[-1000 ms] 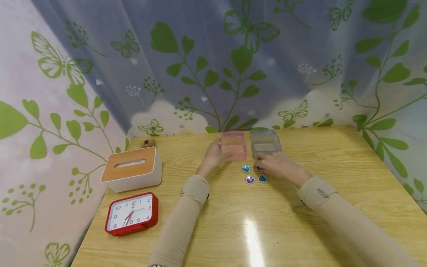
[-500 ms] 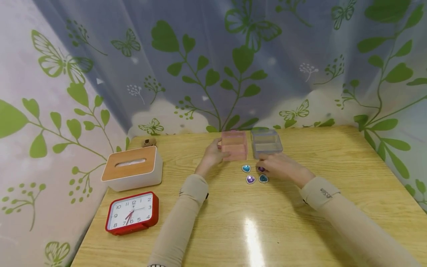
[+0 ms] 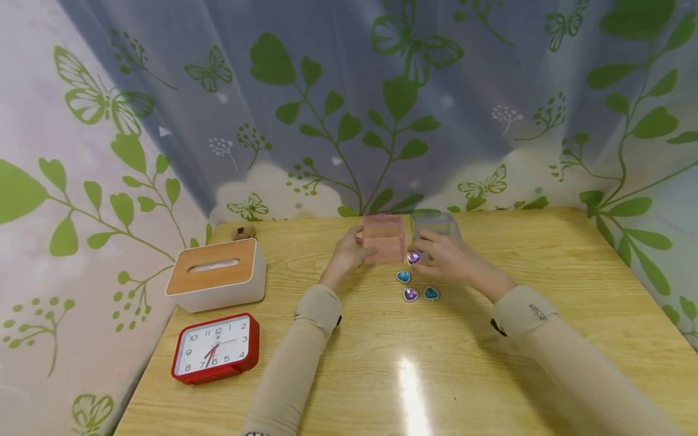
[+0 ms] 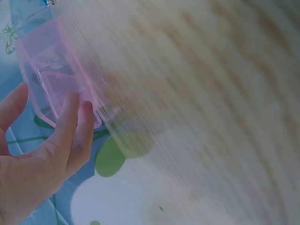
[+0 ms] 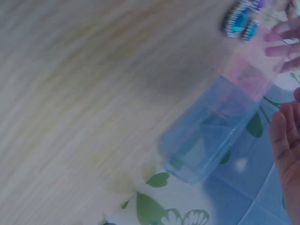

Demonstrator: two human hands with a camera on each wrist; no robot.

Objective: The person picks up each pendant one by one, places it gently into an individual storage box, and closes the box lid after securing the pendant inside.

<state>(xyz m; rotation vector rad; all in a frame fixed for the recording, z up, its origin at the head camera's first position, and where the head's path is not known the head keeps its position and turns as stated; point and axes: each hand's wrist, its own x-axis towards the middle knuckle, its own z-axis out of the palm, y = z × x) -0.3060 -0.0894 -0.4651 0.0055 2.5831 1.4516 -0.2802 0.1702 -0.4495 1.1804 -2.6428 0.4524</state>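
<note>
In the head view my left hand [image 3: 348, 251] holds the left side of an open clear pink plastic box [image 3: 384, 239], thumb along its front. The left wrist view shows the thumb and fingers spread about this box [image 4: 61, 84]. My right hand [image 3: 447, 257] pinches a purple heart-shaped gem [image 3: 414, 258] with a pale rim, just in front of the boxes. It partly hides a clear blue box [image 3: 436, 224], seen more fully as the blue box [image 5: 206, 136] in the right wrist view. On the table lie a light blue heart gem [image 3: 403, 277], another purple one [image 3: 410, 295] and a teal one [image 3: 431, 293].
A white tissue box [image 3: 218, 290] with a wooden lid stands on the left of the wooden table [image 3: 349, 363]. In front of it is a red clock [image 3: 216, 349]. A small brown object [image 3: 243, 232] sits behind. Patterned curtain [image 3: 338, 121] closes off the back.
My right hand has moved up and slightly left with the purple gem, which now shows between its fingertips beside the pink box. The left hand has stayed at the pink box.
</note>
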